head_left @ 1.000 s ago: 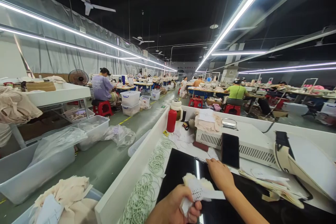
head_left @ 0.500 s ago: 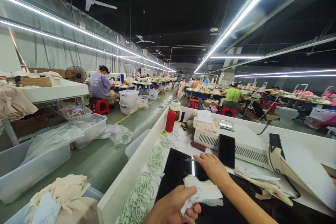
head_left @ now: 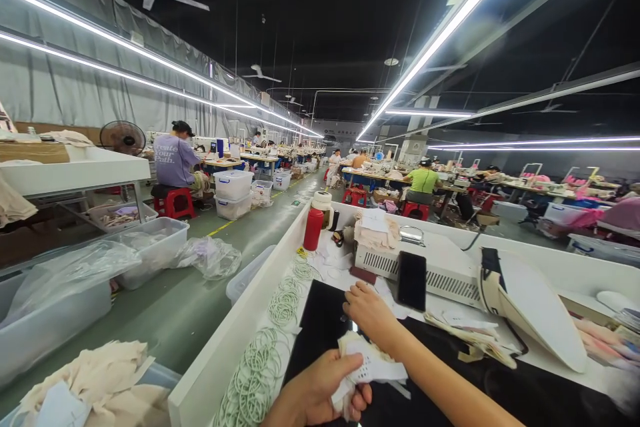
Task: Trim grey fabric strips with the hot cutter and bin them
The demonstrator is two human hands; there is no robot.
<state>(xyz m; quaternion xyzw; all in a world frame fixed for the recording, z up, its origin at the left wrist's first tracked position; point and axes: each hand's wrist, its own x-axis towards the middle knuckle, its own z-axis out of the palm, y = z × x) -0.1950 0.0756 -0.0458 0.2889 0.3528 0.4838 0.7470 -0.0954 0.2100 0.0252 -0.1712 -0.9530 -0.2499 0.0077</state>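
My left hand (head_left: 323,391) is closed around a small stack of white and cream fabric pieces (head_left: 367,368) at the near edge of the black worktop (head_left: 320,320). My right hand (head_left: 369,310) reaches forward over the black surface, fingers curled down near small white pieces by the phone; whether it holds anything is hidden. A black phone (head_left: 411,280) leans against a white machine box (head_left: 440,260) just beyond it.
Rings of pale elastic bands (head_left: 260,367) lie along the white table ledge. A red bottle (head_left: 313,229) and a tape roll stand at the far end. A white curved press part (head_left: 530,307) sits right. Plastic bins (head_left: 145,247) line the green aisle; other workers sit at distant tables.
My right hand has moved forward and left, away from the fabric stack towards the small pieces by the phone. The left hand keeps its hold. The view has swung slightly right.
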